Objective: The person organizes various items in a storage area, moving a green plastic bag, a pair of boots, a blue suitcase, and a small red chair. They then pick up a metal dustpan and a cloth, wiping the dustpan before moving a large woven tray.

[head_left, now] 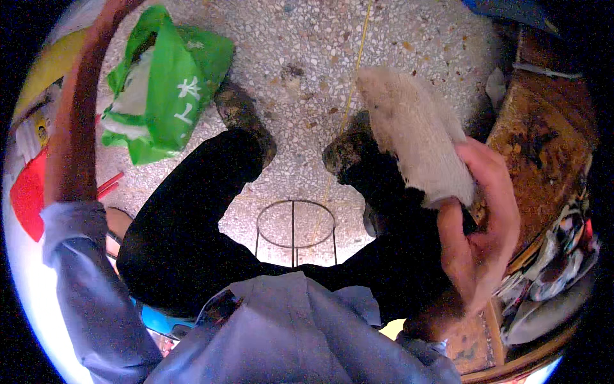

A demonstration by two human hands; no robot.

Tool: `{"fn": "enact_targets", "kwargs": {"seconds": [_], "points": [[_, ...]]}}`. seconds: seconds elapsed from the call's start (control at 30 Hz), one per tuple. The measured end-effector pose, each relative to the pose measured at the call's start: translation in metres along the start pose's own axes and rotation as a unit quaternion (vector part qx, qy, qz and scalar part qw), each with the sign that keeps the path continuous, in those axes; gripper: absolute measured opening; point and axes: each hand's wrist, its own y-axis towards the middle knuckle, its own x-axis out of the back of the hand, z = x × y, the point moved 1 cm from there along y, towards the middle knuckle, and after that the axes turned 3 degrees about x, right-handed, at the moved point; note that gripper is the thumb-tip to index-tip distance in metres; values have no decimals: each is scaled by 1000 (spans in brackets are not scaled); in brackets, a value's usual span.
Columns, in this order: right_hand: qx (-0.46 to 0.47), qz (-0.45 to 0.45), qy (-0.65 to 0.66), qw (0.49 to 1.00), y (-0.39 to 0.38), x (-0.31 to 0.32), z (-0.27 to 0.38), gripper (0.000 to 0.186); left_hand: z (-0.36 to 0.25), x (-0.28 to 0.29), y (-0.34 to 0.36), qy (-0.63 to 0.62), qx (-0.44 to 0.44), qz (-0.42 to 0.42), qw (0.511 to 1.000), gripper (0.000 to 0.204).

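Speckled stone floor spreads out in front of you, pale with brown and grey chips, and a thin yellow line runs down it from the top edge. You sit with your knees apart in black trousers, a dark, worn shoe showing at the end of each leg. Your right hand is partly closed, its thumb on the near side and its fingers on the far side of a beige cloth, pinching it by the lower right edge. That cloth hangs above your right knee and shoe, flat and tilted, with a ragged left edge. Your left hand lies past the top left edge of the view, so you cannot tell how open it is or what it has; only the blurred left forearm and a rolled grey-blue sleeve show. Just right of that forearm, a green plastic bag lies on the floor, open on its left side, with something whitish inside. Between your legs stands a round wire frame. To your right is a stained brown wooden surface, with crumpled rags near its lower end.
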Motion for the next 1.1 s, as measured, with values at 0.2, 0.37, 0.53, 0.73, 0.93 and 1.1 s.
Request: {"fn": "enact_targets", "kwargs": {"seconds": [0.2,0.37,0.53,0.73,0.93,1.1], "points": [[32,-64,28,997,-25,-6,0,41,4,21,-130,-80,32,78,993,55],[78,-95,-9,992,-35,-4,3,39,-75,71,-222,-245,87,225,939,43],[126,-80,-10,989,-31,-15,12,41,-108,131,-269,-198,83,283,935,41],[130,-53,-15,990,-28,-32,12,39,-151,179,-279,-141,2,207,968,45],[88,-72,35,993,-24,-51,3,44,-207,174,-257,-143,-109,134,975,48],[-17,-64,34,997,-17,-82,-35,50,-228,153,-217,-104,-136,145,974,43]]}}
